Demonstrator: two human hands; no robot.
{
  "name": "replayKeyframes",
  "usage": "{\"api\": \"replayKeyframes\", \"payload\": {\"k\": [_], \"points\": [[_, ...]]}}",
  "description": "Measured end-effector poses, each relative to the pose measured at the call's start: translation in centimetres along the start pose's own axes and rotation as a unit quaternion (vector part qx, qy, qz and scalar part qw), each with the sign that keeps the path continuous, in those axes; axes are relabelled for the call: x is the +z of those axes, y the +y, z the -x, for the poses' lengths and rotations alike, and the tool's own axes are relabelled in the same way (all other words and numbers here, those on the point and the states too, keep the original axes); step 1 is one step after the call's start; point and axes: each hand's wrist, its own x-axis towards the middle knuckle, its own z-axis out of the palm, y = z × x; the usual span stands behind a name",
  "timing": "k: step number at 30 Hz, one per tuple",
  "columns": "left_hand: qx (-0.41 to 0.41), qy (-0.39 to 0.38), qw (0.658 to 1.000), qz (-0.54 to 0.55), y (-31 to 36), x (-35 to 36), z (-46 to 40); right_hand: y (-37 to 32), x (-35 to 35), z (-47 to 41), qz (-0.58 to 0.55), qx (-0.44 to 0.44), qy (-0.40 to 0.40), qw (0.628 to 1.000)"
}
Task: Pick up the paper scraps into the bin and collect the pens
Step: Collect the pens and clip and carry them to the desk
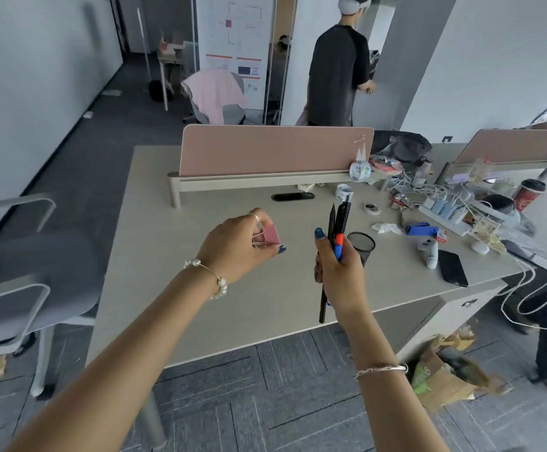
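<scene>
My right hand (339,272) grips a bunch of pens (336,223) upright above the desk: black ones and one with a red and blue barrel. Just behind that hand stands a black mesh pen cup (363,244). My left hand (242,246) pinches a pink binder clip (270,237) by its wire handles over the middle of the desk (154,256). A crumpled white paper scrap (386,228) lies on the desk to the right of the cup. A brown paper bag (441,373) holding rubbish sits on the floor by the desk's right front corner.
The desk's right side is crowded: a blue stapler (422,230), a white controller (429,252), a black phone (452,267), a power strip with chargers (445,208), tape rolls (359,170). A pink divider (275,150) runs along the back. A grey chair (21,265) stands left. A person (337,70) stands behind.
</scene>
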Motion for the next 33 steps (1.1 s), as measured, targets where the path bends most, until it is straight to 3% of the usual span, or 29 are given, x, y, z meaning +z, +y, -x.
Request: {"api": "replayKeyframes", "payload": {"k": [16, 22, 33], "points": [[0.009, -0.030, 0.999, -0.011, 10.9, 14.6, -13.2, 7.0, -14.7, -13.3, -0.002, 0.017, 0.022, 1.000], [0.009, -0.044, 0.999, -0.002, 10.2, 18.8, -19.2, 9.7, -15.7, -19.6, -0.019, 0.044, 0.030, 0.998], [-0.017, -0.084, 0.996, 0.031, 6.2, 24.0, -30.4, 14.1, -15.4, -31.2, 0.052, 0.096, 0.047, 0.993]]}}
